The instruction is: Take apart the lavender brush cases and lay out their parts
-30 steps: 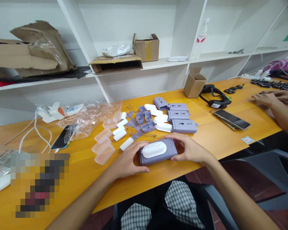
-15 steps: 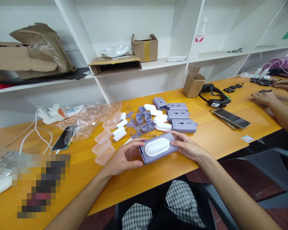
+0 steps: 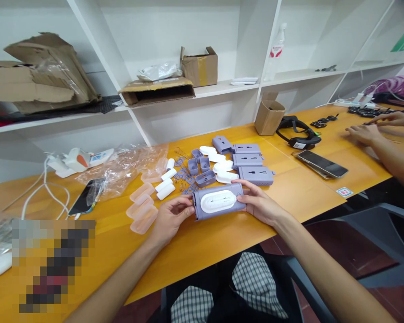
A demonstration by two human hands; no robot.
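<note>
A purple plastic casing (image 3: pixel 199 212) is held just over the table in front of me, with a white oval piece (image 3: pixel 218 201) on its upper face. My right hand (image 3: pixel 261 204) grips the casing's right end, thumb on top. At the left end, my left hand (image 3: pixel 171 217) has thumb and fingers closed on the casing's edge. Behind it stand small purple cups (image 3: pixel 205 178), white oval parts (image 3: pixel 225 166) and metal springs (image 3: pixel 183 179). Several more purple casings (image 3: pixel 256 175) lie at the back right. White cylinders (image 3: pixel 165 188) and translucent oval trays (image 3: pixel 143 220) are left of them.
A phone (image 3: pixel 86 197) with a cable and crumpled plastic film (image 3: pixel 121 170) lie to the left. Toward the right are a cardboard box (image 3: pixel 270 117), a black headset (image 3: pixel 301 139) and another phone (image 3: pixel 322 163). Another person's hands (image 3: pixel 366 133) work at the far right.
The casing has turned to lie more level, and its white oval piece now shows dark slots. My left hand's thumb and fingers have closed in on its left end.
</note>
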